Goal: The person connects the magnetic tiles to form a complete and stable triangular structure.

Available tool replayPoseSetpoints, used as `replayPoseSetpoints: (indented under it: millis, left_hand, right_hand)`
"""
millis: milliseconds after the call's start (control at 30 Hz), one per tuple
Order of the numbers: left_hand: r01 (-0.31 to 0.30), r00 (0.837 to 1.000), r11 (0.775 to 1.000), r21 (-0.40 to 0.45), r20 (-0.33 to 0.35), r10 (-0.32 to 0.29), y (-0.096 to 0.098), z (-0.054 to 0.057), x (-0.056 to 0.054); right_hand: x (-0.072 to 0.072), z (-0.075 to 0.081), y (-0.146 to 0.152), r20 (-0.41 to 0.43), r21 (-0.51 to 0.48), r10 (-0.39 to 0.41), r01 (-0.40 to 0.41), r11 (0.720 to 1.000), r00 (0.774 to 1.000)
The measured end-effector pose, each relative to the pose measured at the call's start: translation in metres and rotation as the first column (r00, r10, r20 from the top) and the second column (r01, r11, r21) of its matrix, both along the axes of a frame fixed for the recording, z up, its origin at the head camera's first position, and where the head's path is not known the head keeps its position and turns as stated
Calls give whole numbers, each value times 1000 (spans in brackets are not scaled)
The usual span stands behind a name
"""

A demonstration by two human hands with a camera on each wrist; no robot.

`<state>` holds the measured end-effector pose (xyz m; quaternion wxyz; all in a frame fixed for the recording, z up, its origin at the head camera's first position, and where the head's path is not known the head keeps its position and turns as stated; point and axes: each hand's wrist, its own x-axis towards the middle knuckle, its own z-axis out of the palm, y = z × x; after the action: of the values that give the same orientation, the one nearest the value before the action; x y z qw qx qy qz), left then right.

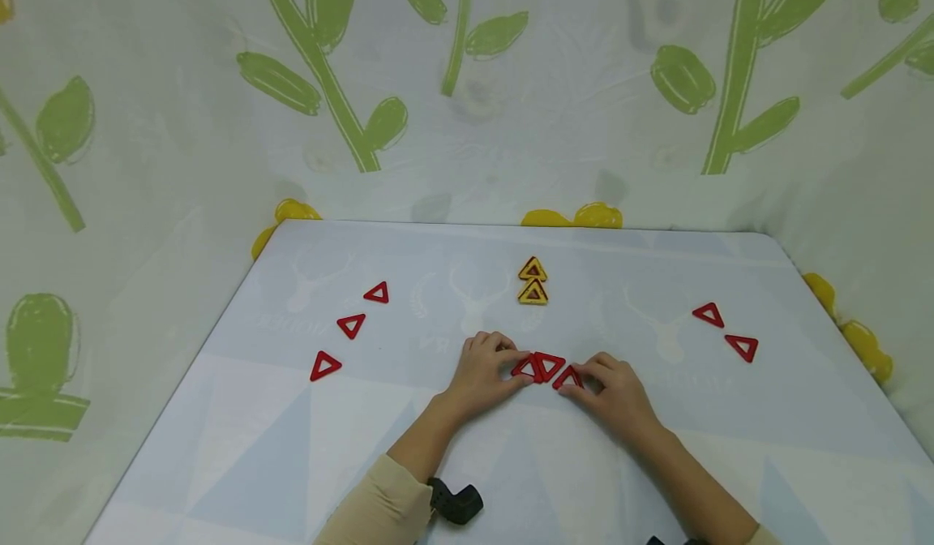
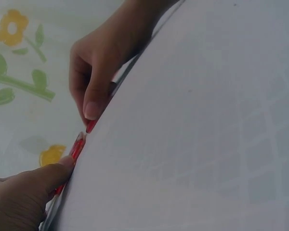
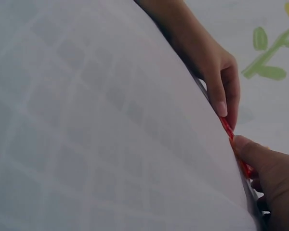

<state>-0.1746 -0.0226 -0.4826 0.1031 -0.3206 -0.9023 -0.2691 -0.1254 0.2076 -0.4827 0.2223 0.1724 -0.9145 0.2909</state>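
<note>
In the head view, three red open-centred triangle pieces lie in a short row at the middle of the table. My left hand [image 1: 481, 376] pinches the left triangle [image 1: 537, 372] between thumb and fingers. An upside-down middle triangle [image 1: 550, 357] sits against it, side by side. On the other side my right hand [image 1: 614, 395] pinches the right triangle [image 1: 560, 377], a small gap from the middle one. Both wrist views show the red pieces nearly edge-on, partly covered by the fingers of the left hand [image 2: 26, 192] and the right hand [image 3: 279, 185].
Two yellow triangles [image 1: 533, 299] with red edges stand one above the other farther back. Several loose red triangles [image 1: 316, 366] lie in a slanting line at left, and two red triangles [image 1: 744, 340] lie at right. A leaf-patterned curtain [image 1: 554, 123] hangs behind the table [image 1: 255, 415].
</note>
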Motion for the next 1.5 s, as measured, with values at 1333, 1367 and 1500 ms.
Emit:
replayPoseSetpoints:
  millis: [1333,1367,1500]
  left_hand:
    - [15,999,1000,6,42,-15,1,-2,1]
    - [14,999,1000,7,42,-15,1,-2,1]
    - [13,998,1000,11,59,-13,1,-1,0]
  right_hand:
    - [2,1,5,111,-90,17,-7,996,994]
    - [2,2,6,115,-96,17,-5,995,993]
    - [1,4,15,97,-126,28,-16,992,995]
